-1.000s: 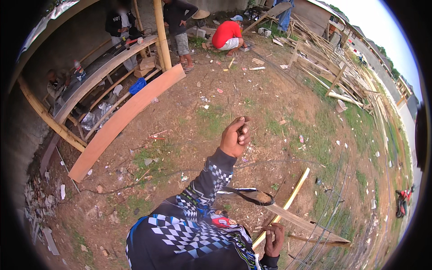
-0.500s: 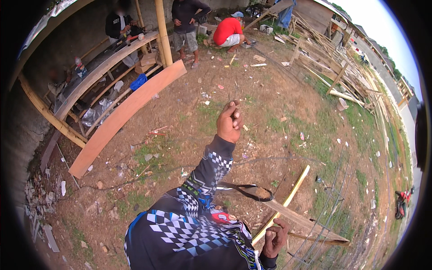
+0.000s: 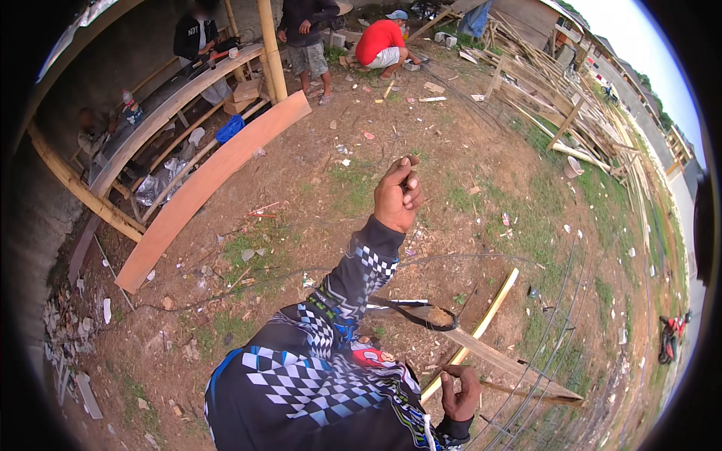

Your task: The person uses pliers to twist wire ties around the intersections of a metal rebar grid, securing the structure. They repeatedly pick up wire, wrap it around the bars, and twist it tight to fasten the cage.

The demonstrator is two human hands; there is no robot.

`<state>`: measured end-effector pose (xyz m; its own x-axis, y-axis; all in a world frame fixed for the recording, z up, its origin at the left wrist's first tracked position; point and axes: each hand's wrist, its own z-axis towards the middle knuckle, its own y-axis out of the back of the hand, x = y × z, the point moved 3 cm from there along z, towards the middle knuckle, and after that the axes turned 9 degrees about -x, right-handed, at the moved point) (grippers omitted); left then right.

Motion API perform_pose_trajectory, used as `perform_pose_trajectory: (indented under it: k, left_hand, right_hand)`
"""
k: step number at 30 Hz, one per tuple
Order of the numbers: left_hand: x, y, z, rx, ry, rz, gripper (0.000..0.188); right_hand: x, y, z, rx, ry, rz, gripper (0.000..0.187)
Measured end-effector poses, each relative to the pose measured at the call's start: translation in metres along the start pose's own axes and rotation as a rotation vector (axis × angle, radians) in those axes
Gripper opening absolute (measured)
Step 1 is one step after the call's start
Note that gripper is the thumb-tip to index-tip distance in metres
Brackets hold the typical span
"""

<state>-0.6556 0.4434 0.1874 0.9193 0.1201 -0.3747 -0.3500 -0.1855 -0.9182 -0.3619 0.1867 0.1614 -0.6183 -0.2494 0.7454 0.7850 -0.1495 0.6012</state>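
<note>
My left hand (image 3: 398,197) is stretched out ahead over the bare ground, with thumb and fingers curled together. Whatever it may be pinching is too small to make out. Lower down and to the right, my right hand (image 3: 460,394) is held close to my body, fingers bent in and thumb near the forefinger. Anything between those fingertips is also impossible to tell. Beneath and beside the right hand lie a pale yellow wooden strip (image 3: 492,304) and a brown board (image 3: 489,352). A black loop-shaped thing (image 3: 453,322) rests at the board's near end.
Thin steel bars (image 3: 558,347) lie on the right. A long reddish plank (image 3: 203,203) leans along a bamboo-framed bench (image 3: 180,94) at left, where people are. Someone in a red shirt (image 3: 380,43) squats at the back. Timber is piled (image 3: 560,94) far right.
My left hand has shifted slightly right and turned, its fingers still curled. My right hand has turned a little, staying low. The standing person at the back has moved an arm.
</note>
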Motion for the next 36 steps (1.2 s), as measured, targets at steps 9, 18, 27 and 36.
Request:
perform_pose_trajectory:
  k: [9, 18, 27, 36]
  left_hand:
    - [-0.013, 0.004, 0.005, -0.016, -0.08, 0.005, 0.016]
    - [-0.017, -0.003, 0.003, 0.029, -0.101, -0.012, 0.016]
    - [-0.02, -0.002, 0.006, 0.002, -0.11, 0.068, 0.017]
    - [0.052, -0.044, -0.045, 0.046, -0.052, 0.213, 0.023]
  right_hand:
    - [0.003, 0.0, -0.001, -0.006, 0.109, 0.073, 0.008]
    - [-0.009, -0.012, -0.002, 0.217, -0.124, 0.128, 0.033]
    - [0.017, -0.015, -0.005, 0.225, -0.083, 0.121, 0.029]
    - [-0.04, -0.005, -0.03, 0.399, -0.105, 0.158, 0.022]
